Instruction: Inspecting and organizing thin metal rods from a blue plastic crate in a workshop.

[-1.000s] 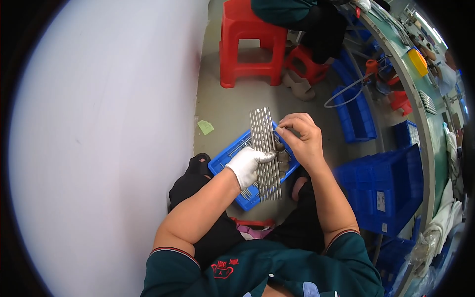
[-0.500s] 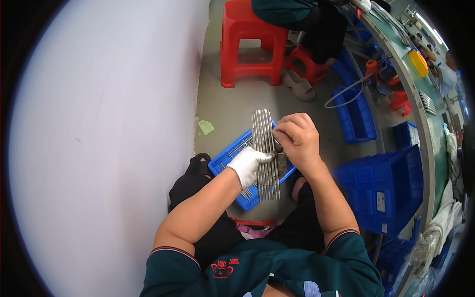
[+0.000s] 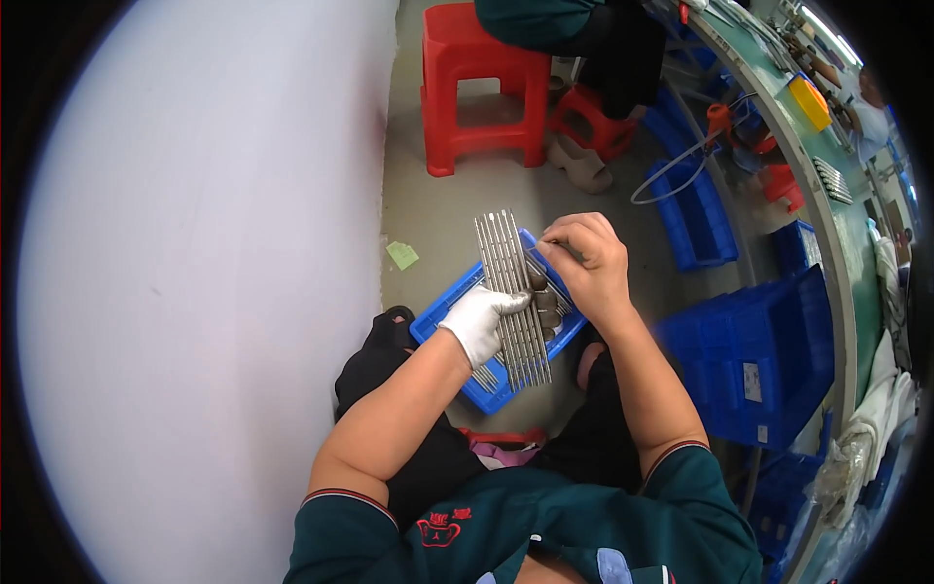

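A row of slim metal rods [image 3: 513, 336] lies across my left hand [image 3: 478, 321], which wears a white glove with dark, soiled fingers. Its thumb presses on top of the rods, and the fingers curl round from beneath and show at the right side. Bare and pinched at thumb and forefinger, my right hand [image 3: 591, 261] hovers just right of the rods' upper half. Anything between those fingertips is too small to make out. Below both hands a blue plastic bin [image 3: 429, 326] stands between my legs, with more metal rods [image 3: 485, 378] inside, partly hidden by my left hand.
A white wall [image 3: 224, 243] rises on the left. Ahead stand a red stool [image 3: 484, 92] and a seated person's dark-clothed legs [image 3: 632, 68]. On the right are stacked blue bins [image 3: 744, 350] beneath a long green-topped workbench [image 3: 827, 190]. A green paper scrap [image 3: 402, 255] lies on the floor.
My right hand has drawn slightly away from the rods, so a wider gap shows between them. The rods lean a little more to the left at their far ends. The whole view has shifted slightly.
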`<action>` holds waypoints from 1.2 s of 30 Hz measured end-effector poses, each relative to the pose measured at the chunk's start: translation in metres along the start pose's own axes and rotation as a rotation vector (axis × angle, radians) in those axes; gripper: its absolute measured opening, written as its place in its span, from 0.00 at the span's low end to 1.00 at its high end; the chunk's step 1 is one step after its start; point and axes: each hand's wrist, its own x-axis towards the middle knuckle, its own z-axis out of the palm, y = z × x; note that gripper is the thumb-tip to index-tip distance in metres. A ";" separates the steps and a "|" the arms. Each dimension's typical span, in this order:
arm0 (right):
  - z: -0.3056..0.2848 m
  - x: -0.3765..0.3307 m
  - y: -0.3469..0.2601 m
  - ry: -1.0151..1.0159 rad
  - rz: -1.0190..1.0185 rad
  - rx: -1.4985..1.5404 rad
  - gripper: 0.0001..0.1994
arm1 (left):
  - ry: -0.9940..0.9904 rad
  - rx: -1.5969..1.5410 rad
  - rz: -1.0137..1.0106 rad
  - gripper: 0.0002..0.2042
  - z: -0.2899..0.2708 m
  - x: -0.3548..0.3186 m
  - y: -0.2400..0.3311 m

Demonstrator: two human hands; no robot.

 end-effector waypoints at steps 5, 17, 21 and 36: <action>-0.001 -0.002 0.003 -0.078 0.214 0.176 0.04 | 0.018 0.001 -0.049 0.14 0.013 -0.007 0.008; -0.001 -0.002 0.009 -0.145 0.255 0.194 0.04 | -0.002 -0.006 -0.058 0.15 0.006 -0.002 0.003; 0.008 -0.005 0.003 -0.114 0.088 0.025 0.04 | -0.025 -0.049 -0.023 0.14 -0.002 0.003 -0.003; -0.001 0.000 -0.009 -0.062 0.018 0.012 0.05 | 0.016 -0.025 0.003 0.14 -0.004 0.005 -0.002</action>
